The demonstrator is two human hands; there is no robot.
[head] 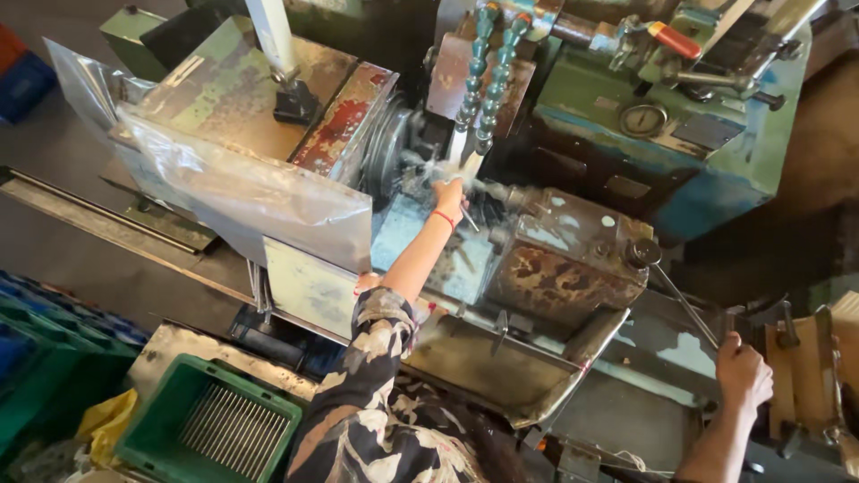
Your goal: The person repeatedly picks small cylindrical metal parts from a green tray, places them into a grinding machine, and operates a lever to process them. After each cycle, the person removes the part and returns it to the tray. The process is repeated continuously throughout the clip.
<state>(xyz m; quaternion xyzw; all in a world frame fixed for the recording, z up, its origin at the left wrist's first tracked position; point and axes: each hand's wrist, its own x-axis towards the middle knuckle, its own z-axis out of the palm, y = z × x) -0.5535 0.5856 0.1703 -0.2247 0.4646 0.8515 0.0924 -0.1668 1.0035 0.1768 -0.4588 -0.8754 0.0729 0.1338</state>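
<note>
My left hand, with a red band at the wrist, reaches up to the spindle of an old green machine. Its fingers are closed on a thin metal rod, just under two segmented coolant nozzles where liquid sprays. My right hand is at the lower right, gripping the end of a long thin lever that runs up to a rusty carriage block. My patterned sleeve covers the near part of the left arm.
A green crate with several grey rods stands at the lower left. A clear plastic sheet hangs over the headstock. A metal drip tray lies below the carriage. Blue and green bins sit at the far left.
</note>
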